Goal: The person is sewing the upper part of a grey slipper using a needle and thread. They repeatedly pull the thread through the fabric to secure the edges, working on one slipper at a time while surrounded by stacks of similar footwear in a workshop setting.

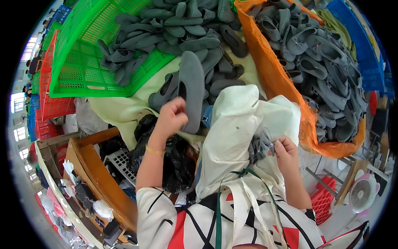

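Note:
My left hand [171, 118] is closed at the edge of a grey slip-on shoe [193, 83], which stands on end with its sole turned toward me. Behind it lies a heap of similar grey shoes [168, 85]. Over my lap spreads a white cloth apron [232, 137] with green and white ties. On it rests a small bundle of dark grey fabric pieces [259, 148]. My right hand [286, 152] pinches beside this bundle, near a thin dark loop that looks like thread; what sits between the fingertips is too small to make out.
A tipped green crate [87, 62] spills grey shoes onto pale yellow cloth [112, 108]. At right stands an orange sack [269, 62] full of grey shoes. A wooden drawer unit [97, 174] and black plastic bag [178, 170] flank my left arm; a pink fan [361, 191] is at lower right.

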A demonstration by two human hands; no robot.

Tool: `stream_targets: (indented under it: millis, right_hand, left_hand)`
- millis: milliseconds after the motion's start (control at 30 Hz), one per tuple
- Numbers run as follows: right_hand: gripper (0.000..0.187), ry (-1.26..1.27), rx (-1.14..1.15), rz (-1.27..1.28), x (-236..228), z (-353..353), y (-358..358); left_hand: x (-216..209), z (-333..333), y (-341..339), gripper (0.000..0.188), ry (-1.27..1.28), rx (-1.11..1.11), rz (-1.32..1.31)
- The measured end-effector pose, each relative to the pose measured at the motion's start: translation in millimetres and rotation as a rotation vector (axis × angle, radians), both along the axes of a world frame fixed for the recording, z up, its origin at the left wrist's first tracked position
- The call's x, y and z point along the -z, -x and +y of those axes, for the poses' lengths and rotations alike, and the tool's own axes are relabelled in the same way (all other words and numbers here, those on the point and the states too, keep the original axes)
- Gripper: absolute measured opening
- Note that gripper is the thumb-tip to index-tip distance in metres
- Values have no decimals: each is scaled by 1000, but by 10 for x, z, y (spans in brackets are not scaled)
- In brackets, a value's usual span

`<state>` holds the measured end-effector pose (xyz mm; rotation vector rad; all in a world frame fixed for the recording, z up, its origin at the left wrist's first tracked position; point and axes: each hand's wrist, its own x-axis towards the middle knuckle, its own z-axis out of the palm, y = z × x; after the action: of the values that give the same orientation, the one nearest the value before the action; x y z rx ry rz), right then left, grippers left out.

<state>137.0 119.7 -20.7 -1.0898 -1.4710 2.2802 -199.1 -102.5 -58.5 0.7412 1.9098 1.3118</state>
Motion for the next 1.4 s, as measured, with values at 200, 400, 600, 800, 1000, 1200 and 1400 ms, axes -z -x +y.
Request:
stream_targets:
  millis: [200,400,600,800,1000,1200,1400]
  right_hand:
    - [11,-41,13,26,-96,-104,-198]
    - [14,-4,23,141,-63,-207,-280]
    - [19,76,-5,177,-38,-435,-344]
    - [16,-392,-296,122,54,-775,-250]
    - [17,-452,-368,39,-83,-622,-408]
    - [16,127,-42,114,-30,-353,-668]
    - [14,146,-158,-57,-72,-381,-498]
  left_hand:
    - [-951,-385,-1521,15,483,668,543]
    - [-558,-329,-2031,25,435,517,244]
    - [-413,-38,-2339,39,-93,-103,-753]
    - [-435,105,-2564,40,-150,-349,-786]
    - [-342,198,-2554,30,-199,-752,-833]
    - [-459,335,-2498,31,-135,-798,-798]
    - [-344,385,-2501,14,-138,-817,-758]
